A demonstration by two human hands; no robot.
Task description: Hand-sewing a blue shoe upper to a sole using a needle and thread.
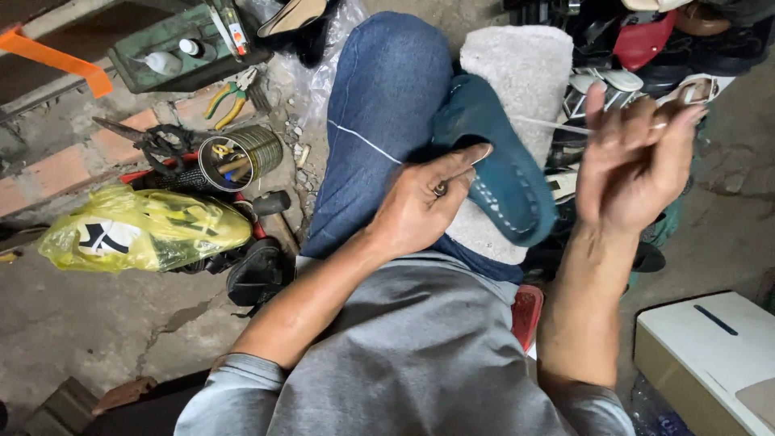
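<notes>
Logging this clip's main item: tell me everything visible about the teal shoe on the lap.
The teal shoe lies sole up, tilted across a grey towel on the person's knee. Its rubbery-looking sole shows pale stitches along the edge. The left hand presses on it, holding a small tool. A white thread runs from it to the raised right hand.

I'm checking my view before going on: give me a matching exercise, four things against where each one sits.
Things:
1. teal shoe
2. yellow plastic bag
3. metal can of tools
4. white box

Places:
A. lower right corner, beside the right forearm
B. on the grey cloth over the knee, under the left hand
C. on the ground at far left
D. left of the blue-jeaned leg, just above the bag

Pairs: 1-B, 2-C, 3-D, 4-A
</notes>
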